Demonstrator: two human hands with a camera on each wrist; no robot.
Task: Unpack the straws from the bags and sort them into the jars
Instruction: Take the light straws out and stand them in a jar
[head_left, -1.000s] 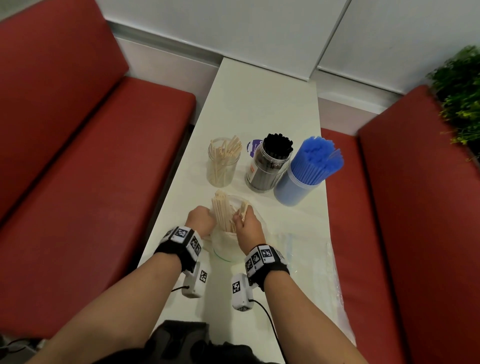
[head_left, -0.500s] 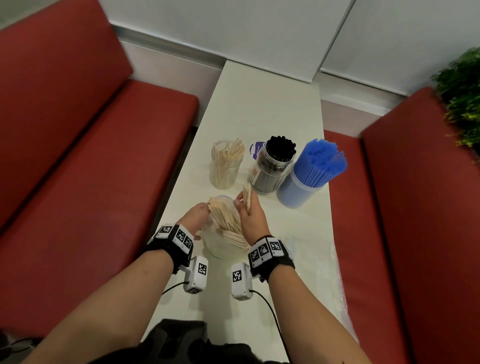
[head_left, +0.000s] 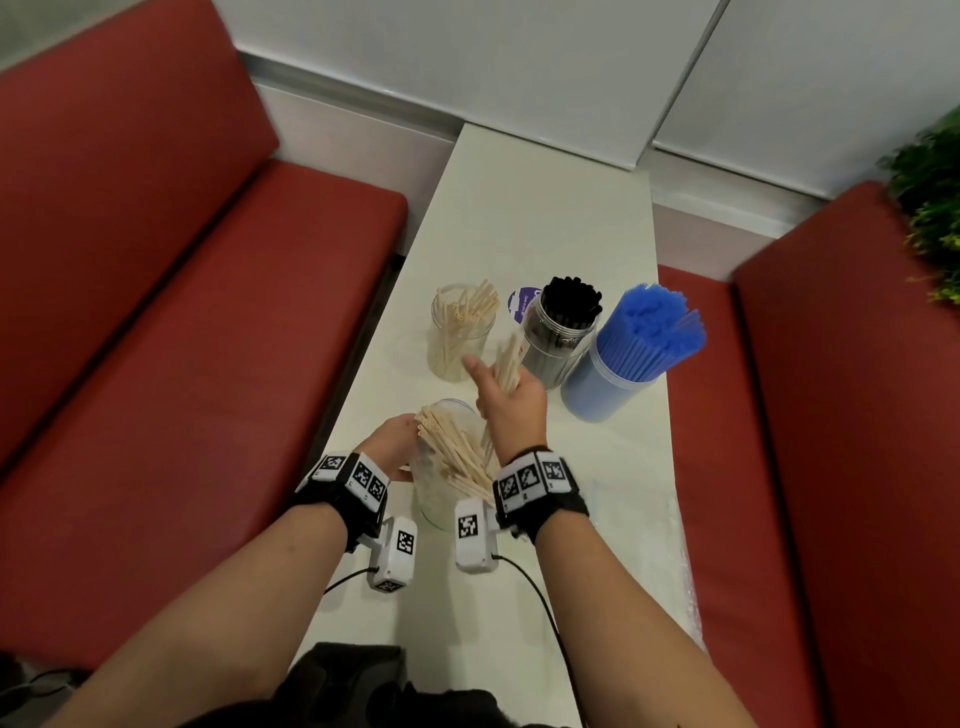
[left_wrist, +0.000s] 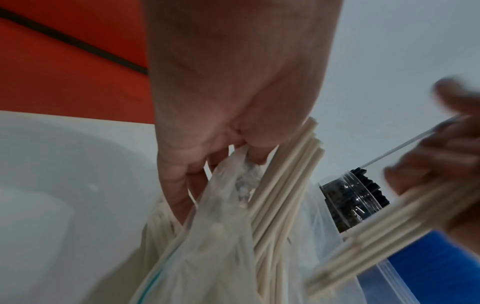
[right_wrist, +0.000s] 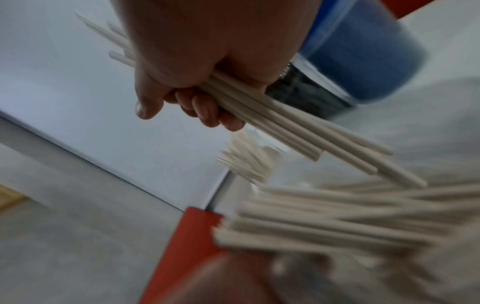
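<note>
My left hand (head_left: 388, 446) (left_wrist: 221, 156) grips the bunched edge of a clear plastic bag (head_left: 447, 483) (left_wrist: 223, 232) that holds a sheaf of beige straws (head_left: 457, 447) (left_wrist: 283, 181). My right hand (head_left: 511, 395) (right_wrist: 197, 107) grips a small bundle of beige straws (head_left: 508, 364) (right_wrist: 293, 125), lifted above the bag and close to the clear jar of beige straws (head_left: 460, 332). To the right of that jar stand a jar of black straws (head_left: 563, 332) and a jar of blue straws (head_left: 631, 358).
The narrow white table (head_left: 535, 218) runs between two red benches (head_left: 171, 332). A purple-labelled lid (head_left: 522, 304) lies behind the jars. An empty clear bag (head_left: 644, 525) lies flat on the table at my right. A green plant (head_left: 930, 197) stands at the far right.
My right hand has pulled a small bundle of beige straws up out of the bag and carried it forward toward the beige jar. My left hand still holds the bag.
</note>
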